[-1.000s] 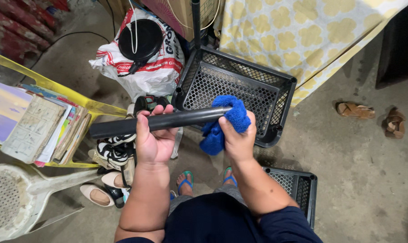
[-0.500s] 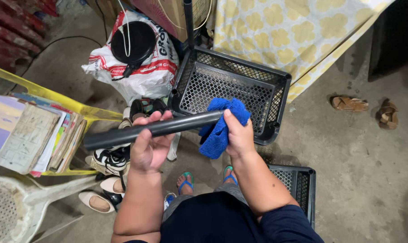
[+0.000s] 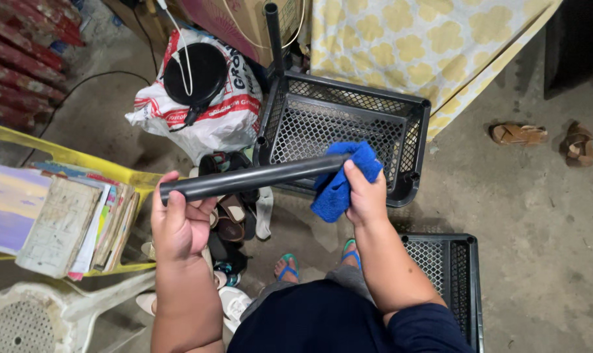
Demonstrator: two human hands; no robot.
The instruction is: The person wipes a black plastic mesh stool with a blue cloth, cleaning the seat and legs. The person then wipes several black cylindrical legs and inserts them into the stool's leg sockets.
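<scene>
Grey tube held level: left hand fingers clamped on one end, right hand pinching blue cloth around other, above black mesh crate.

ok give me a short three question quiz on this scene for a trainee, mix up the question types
1. True or false: the left hand grips the dark grey plastic tube near its left end.
2. Multiple choice: what does the right hand press around the tube's other end? A) a blue microfibre cloth B) a yellow sponge C) a white paper towel
3. Fill in: directly beyond the tube stands a black mesh plastic ____.

Key: 1 true; 2 A; 3 crate (basket).
</scene>
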